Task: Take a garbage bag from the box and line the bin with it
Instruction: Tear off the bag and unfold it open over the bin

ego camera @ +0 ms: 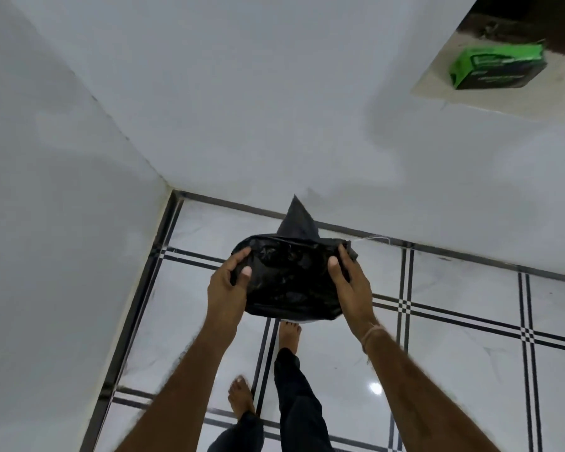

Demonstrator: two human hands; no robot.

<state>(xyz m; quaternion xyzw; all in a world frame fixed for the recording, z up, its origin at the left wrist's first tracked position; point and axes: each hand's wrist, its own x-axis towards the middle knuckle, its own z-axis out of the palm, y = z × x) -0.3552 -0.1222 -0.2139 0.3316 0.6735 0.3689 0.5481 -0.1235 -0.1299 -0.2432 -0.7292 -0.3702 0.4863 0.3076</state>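
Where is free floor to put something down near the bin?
Bare tiles lie right of the right hand, below the wall, and left of the left hand toward the corner. The bag and feet crowd the middle.

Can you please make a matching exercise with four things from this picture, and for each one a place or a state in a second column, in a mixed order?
Column one:
1. garbage bag
2. green box
3. left hand
4. right hand

Column two:
A. on a ledge at the upper right
B. black, stretched open between both hands
C. grips the bag's right edge, a string around the wrist
D. grips the bag's left edge, thumb on the plastic

Pairs: 1-B, 2-A, 3-D, 4-C
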